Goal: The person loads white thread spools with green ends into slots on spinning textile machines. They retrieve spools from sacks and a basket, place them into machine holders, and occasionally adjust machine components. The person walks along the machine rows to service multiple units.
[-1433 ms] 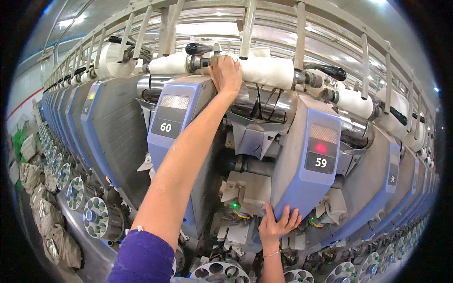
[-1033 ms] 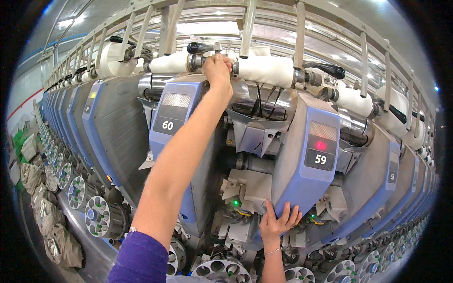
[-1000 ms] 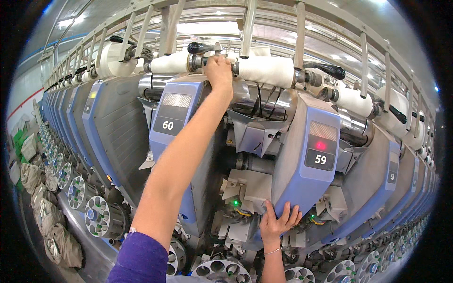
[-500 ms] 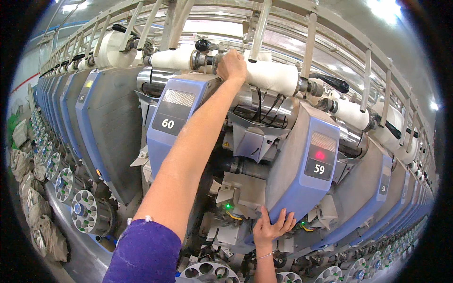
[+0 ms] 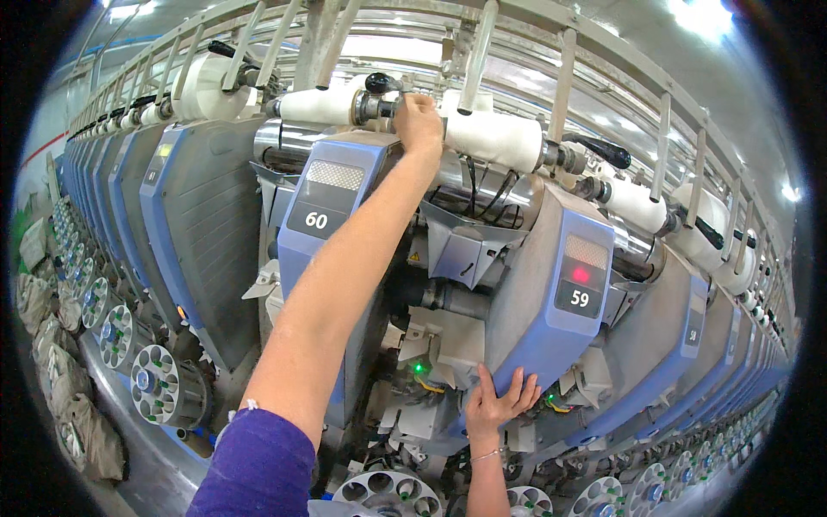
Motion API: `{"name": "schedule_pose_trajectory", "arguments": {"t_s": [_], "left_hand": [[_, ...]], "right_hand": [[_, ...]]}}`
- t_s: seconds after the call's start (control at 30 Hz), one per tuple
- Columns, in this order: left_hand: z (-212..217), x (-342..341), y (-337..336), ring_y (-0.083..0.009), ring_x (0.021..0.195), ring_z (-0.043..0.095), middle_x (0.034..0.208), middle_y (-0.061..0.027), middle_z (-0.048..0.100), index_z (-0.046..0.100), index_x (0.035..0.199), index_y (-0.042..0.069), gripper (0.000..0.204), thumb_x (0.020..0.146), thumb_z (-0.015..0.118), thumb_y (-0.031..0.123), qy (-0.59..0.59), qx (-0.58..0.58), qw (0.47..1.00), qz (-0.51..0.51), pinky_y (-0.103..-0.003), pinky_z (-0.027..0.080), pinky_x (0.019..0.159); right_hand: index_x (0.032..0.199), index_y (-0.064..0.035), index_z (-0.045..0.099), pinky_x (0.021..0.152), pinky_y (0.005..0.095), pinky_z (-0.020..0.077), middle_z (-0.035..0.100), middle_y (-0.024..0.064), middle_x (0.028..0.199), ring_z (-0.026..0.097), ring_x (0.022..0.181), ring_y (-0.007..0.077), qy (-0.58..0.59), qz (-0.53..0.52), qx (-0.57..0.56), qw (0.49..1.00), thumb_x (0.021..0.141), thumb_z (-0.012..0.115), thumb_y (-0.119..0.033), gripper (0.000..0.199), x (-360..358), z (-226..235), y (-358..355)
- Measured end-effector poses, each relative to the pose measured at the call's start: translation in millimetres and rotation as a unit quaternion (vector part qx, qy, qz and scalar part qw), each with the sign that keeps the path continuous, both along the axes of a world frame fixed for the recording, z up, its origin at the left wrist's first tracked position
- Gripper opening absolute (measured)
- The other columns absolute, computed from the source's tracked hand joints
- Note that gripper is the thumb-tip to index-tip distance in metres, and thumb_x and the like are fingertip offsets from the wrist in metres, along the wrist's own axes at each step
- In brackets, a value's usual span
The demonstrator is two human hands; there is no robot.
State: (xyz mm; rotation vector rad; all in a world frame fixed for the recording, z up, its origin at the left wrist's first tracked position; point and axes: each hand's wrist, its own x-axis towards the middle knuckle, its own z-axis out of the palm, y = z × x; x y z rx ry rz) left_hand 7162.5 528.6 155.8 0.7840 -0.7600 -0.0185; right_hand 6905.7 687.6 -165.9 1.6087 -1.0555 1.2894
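My left hand (image 5: 420,125) reaches up, fingers curled, between the left end of a white yarn package (image 5: 493,138) and a dark metal package holder (image 5: 376,107). What its fingertips grip is hidden. Under that package lies a shiny metal drum (image 5: 495,194) with dark grooves. Lower down, my right hand (image 5: 493,409) has its fingers spread and rests against the bottom edge of a blue and grey machine housing (image 5: 551,319) with a red light lit on its panel. It holds nothing.
A matching blue housing (image 5: 323,198) stands behind my left forearm. Round bobbin magazines (image 5: 168,386) line the lower machine. Black handles (image 5: 596,152) and slanting metal bars (image 5: 562,82) stick out along the top. Stuffed sacks (image 5: 90,435) lie at the far left.
The left hand has shifted slightly left and down at the end of the yarn package. My right hand stays against the housing. The view has moved slightly.
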Motion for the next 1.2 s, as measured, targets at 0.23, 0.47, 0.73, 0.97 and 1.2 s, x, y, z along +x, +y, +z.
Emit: {"name": "schedule_pose_trajectory", "arguments": {"t_s": [0.23,0.47,0.73,0.97,1.2], "left_hand": [[-8,-6,-8,-0.0330,0.081,0.065,0.082,-0.0135,0.067,0.065,0.077,0.005,0.018,0.071,0.076,0.017,-0.194,0.126,0.963,0.136,-0.042,0.049,0.072],[1,-10,-2,-0.0317,0.086,0.065,0.086,-0.0124,0.068,0.067,0.085,0.010,0.008,0.082,0.061,0.016,-0.280,0.167,0.896,0.302,-0.043,0.052,0.069],[-10,-7,5,-0.0350,0.082,0.064,0.082,-0.0168,0.066,0.061,0.088,0.004,0.010,0.087,0.056,0.013,-0.315,0.145,0.883,0.317,-0.046,0.050,0.065],[-13,-12,5,-0.0396,0.080,0.061,0.080,-0.0195,0.064,0.057,0.088,0.002,0.012,0.089,0.056,0.014,-0.184,0.049,0.960,0.206,-0.049,0.045,0.071],[-40,-32,12,-0.0306,0.084,0.057,0.078,-0.0121,0.063,0.061,0.077,0.005,0.007,0.082,0.061,0.010,-0.402,-0.060,0.880,0.246,-0.043,0.040,0.075]], "right_hand": [[0.097,-0.0262,0.074,0.110,0.0548,0.0209,0.040,0.0149,0.139,0.029,0.133,0.0402,0.002,0.013,-0.030,0.999,0.075,0.061,-0.005,0.033,2,-1,-4],[0.100,-0.0271,0.074,0.110,0.0547,0.0215,0.040,0.0152,0.139,0.029,0.132,0.0402,0.004,0.011,-0.025,1.000,0.075,0.062,-0.005,0.035,0,-3,-4],[0.101,-0.0333,0.073,0.110,0.0510,0.0226,0.042,0.0069,0.137,0.031,0.131,0.0342,-0.011,0.011,-0.013,1.000,0.081,0.065,-0.017,0.027,0,-1,-1],[0.097,-0.0313,0.073,0.110,0.0510,0.0218,0.043,0.0056,0.137,0.032,0.131,0.0341,-0.010,0.019,-0.016,1.000,0.080,0.066,-0.016,0.024,0,1,-1],[0.100,-0.0298,0.072,0.109,0.0504,0.0236,0.043,0.0056,0.137,0.033,0.131,0.0333,-0.004,0.023,-0.028,0.999,0.080,0.065,-0.015,0.026,-3,7,-4]]}}
